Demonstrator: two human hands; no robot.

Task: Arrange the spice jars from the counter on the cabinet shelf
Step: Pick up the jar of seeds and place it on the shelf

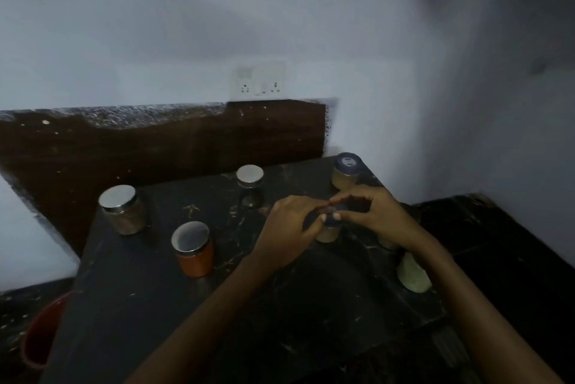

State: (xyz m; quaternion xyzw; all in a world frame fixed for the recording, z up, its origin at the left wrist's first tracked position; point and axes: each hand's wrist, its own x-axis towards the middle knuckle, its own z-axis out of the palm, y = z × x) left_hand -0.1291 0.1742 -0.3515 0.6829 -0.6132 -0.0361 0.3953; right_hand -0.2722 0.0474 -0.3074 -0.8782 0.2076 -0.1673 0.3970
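Observation:
Several spice jars stand on a dark marble counter (155, 296). My left hand (287, 229) and my right hand (378, 212) both grip the dark blue lid of a small jar of beige powder (328, 232) at the middle of the counter. A second blue-lidded jar (346, 170) stands behind them near the wall. A jar of orange-red spice with a steel lid (193, 249) is to the left. A steel-lidded jar of brown spice (123, 209) stands further left. A small dark steel-lidded jar (250, 184) is at the back. No cabinet shelf is in view.
Under my right forearm a pale jar (413, 274) lies tilted, and another jar (387, 242) is mostly hidden. A wall socket (259, 80) sits above the brown backsplash (155, 150). A red bucket (40, 334) stands below the counter's left edge.

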